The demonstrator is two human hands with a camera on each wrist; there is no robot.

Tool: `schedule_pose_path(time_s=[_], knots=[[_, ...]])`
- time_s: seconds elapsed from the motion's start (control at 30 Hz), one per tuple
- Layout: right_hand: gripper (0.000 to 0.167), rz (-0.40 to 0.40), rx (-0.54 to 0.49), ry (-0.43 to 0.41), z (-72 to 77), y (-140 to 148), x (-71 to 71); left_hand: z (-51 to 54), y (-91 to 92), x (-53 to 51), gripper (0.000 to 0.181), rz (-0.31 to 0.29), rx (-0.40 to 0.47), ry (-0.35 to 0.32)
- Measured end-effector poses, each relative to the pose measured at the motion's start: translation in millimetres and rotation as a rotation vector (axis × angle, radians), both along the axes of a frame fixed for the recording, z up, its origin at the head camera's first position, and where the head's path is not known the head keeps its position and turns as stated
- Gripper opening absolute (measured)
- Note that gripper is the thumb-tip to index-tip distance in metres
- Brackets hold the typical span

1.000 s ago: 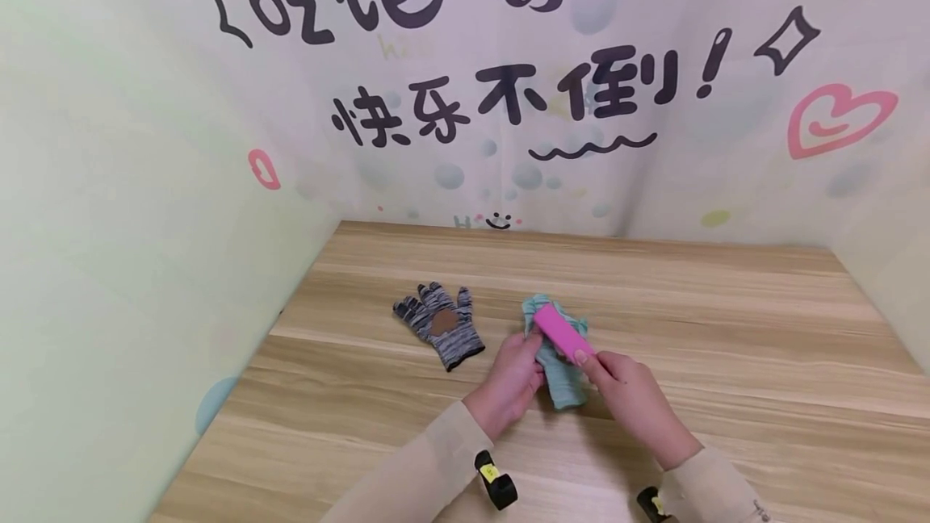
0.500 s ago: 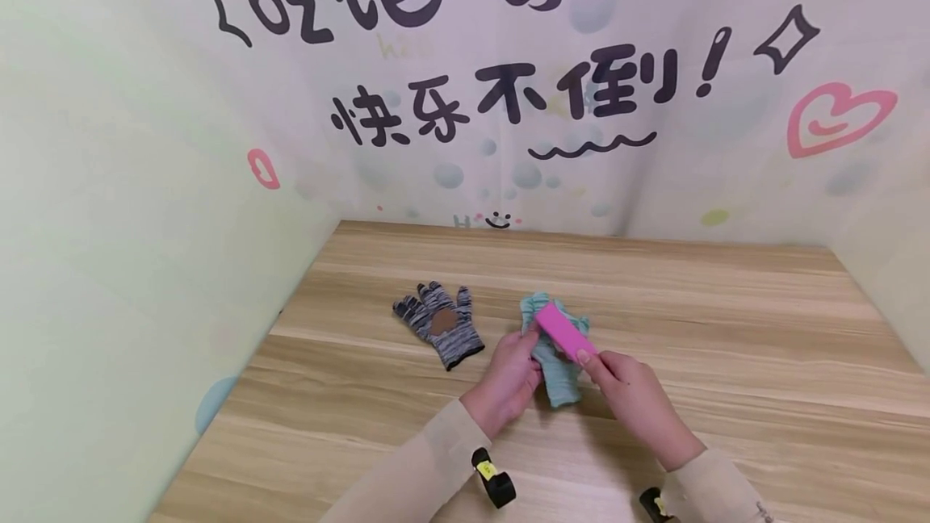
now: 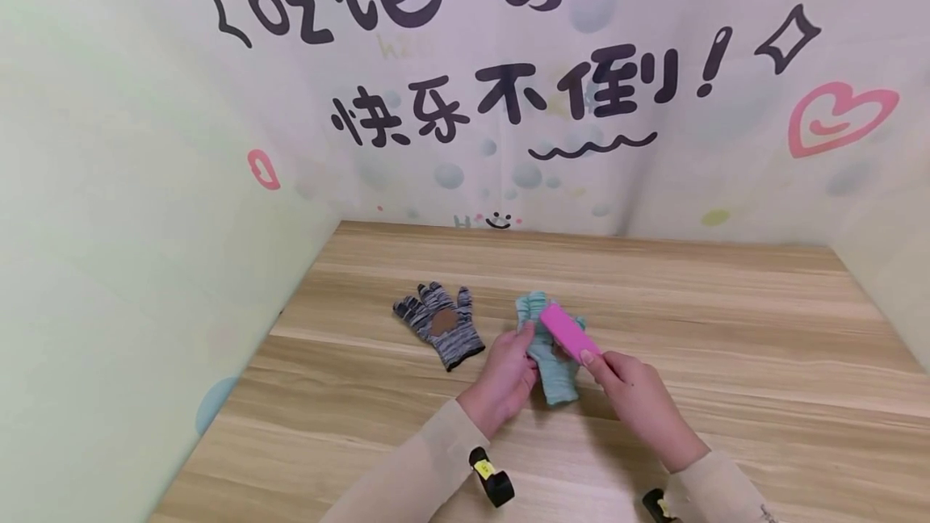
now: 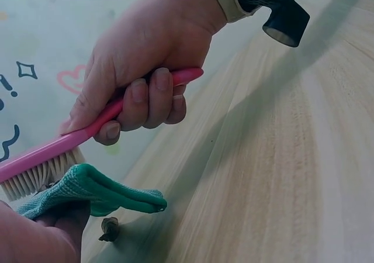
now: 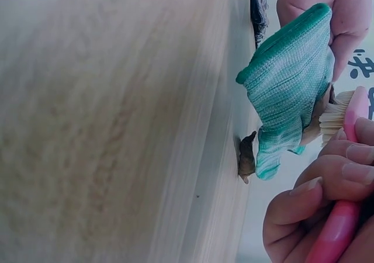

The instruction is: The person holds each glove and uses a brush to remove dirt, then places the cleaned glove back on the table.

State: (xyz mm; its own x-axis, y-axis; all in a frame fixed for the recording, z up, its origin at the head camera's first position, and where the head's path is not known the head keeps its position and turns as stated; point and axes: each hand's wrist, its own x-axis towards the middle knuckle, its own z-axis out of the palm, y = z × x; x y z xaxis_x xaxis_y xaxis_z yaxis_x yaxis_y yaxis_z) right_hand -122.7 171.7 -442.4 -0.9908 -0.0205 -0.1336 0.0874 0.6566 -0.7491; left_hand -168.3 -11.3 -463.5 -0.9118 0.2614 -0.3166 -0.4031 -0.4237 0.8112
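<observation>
A teal knit glove is held just above the table by my left hand, its thumb on top and its fingers beneath. My right hand grips a pink brush by its handle. In the left wrist view the pale bristles point down onto the glove. A brown area shows on the glove beside the bristles in the right wrist view. Close to the glove's lower end is a small dark brown lump; whether it belongs to the glove I cannot tell.
A grey-black striped glove with a round brown patch lies flat, left of my left hand. The wood-grain table meets a printed cloth wall at the back and a pale wall at the left.
The teal glove and my left hand have shifted slightly left. The brush has moved a little right and down across the glove. The striped glove has stayed put.
</observation>
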Motion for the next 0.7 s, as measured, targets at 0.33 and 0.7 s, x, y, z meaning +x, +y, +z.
schedule_pose_path(time_s=[0.33,0.7], knots=[[0.055,-0.009,0.001,0.004,-1.7,1.5,-1.0,-0.6,-4.3,-1.7,0.045,-0.018,0.004,0.028],[0.055,-0.02,-0.073,-0.022,-2.2,2.0,1.0,-0.7,-5.6,-3.1,0.044,-0.012,0.018,0.011]])
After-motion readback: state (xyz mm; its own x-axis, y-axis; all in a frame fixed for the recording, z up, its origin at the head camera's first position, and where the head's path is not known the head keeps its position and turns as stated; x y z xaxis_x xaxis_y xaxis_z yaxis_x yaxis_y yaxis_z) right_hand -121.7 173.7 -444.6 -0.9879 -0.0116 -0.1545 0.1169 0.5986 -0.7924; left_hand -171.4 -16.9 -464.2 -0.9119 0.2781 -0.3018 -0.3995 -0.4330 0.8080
